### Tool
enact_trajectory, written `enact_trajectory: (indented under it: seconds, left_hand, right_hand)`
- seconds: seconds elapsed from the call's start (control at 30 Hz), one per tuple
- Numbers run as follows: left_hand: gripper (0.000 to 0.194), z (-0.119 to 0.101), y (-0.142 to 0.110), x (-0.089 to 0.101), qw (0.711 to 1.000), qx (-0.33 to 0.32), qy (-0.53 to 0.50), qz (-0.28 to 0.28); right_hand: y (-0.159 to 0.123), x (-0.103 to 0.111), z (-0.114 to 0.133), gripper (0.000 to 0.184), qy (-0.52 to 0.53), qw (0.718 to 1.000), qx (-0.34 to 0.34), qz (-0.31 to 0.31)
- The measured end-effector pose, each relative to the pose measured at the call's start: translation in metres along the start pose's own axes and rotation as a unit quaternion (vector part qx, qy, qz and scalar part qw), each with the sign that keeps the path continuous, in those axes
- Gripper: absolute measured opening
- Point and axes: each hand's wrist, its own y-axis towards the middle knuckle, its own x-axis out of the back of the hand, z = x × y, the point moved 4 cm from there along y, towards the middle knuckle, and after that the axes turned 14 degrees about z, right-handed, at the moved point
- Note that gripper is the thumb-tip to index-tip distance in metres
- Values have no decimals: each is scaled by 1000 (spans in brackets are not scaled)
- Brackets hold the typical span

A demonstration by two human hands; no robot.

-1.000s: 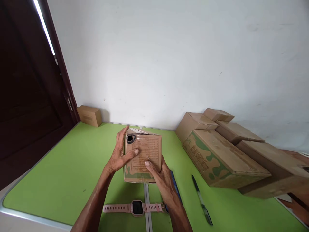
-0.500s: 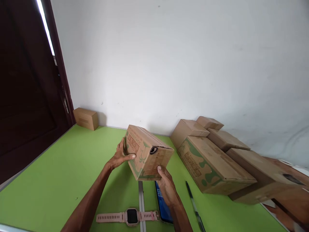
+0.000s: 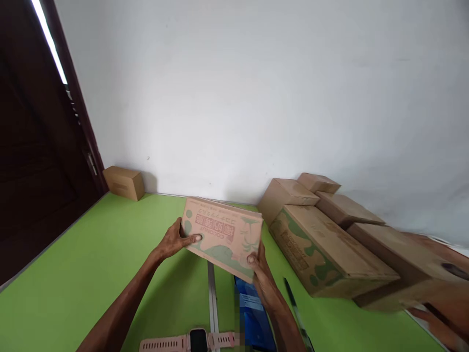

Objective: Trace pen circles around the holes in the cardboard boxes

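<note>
A brown cardboard box [image 3: 220, 239] with green and reddish print is held up above the green table, its long printed side facing me and its right end tilted down. My left hand [image 3: 178, 239] grips its left end, thumb on the printed face. At the right end my right hand [image 3: 260, 269] clasps the lower corner, thumb on the front; its other fingers are mostly hidden behind. Beneath the box and right forearm lies a phone [image 3: 254, 313] with a blue screen, partly covered. A pink smartwatch [image 3: 198, 340] is laid out flat near the bottom edge.
Several cardboard boxes stand grouped at the right, including a larger printed box [image 3: 311, 249]. A small box [image 3: 124, 183] sits at the far left by the wall. A pen [image 3: 295, 308] lies right of the phone. A dark door [image 3: 40, 137] borders the left.
Both hands have turned the box so its long printed side faces me instead of its corner and end. My right hand now holds the right end. The view has shifted slightly.
</note>
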Motion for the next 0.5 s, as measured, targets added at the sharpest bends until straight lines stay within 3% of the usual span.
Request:
enact_trajectory:
  seconds: [0.13, 0.23, 0.3, 0.37, 0.5]
  left_hand:
    - [82, -16, -76, 15, 999, 4, 20, -31]
    - [114, -18, -138, 21, 996, -14, -3, -84]
    - [130, -8, -175, 16, 992, -21, -58, -109]
    - [131, 5, -207, 7, 983, -44, -99, -148]
    - [142, 26, -258, -3, 934, -100, -101, -326]
  right_hand:
    - [-8, 3, -3, 74, 78, 993, -91, 19]
    - [-8, -14, -10, 58, 143, 979, -143, 7]
    - [-6, -40, -15, 49, 165, 973, -160, 23]
    - [-3, -73, -21, 42, 180, 968, -166, 61]
    - [8, -150, -37, 46, 227, 949, -158, 149]
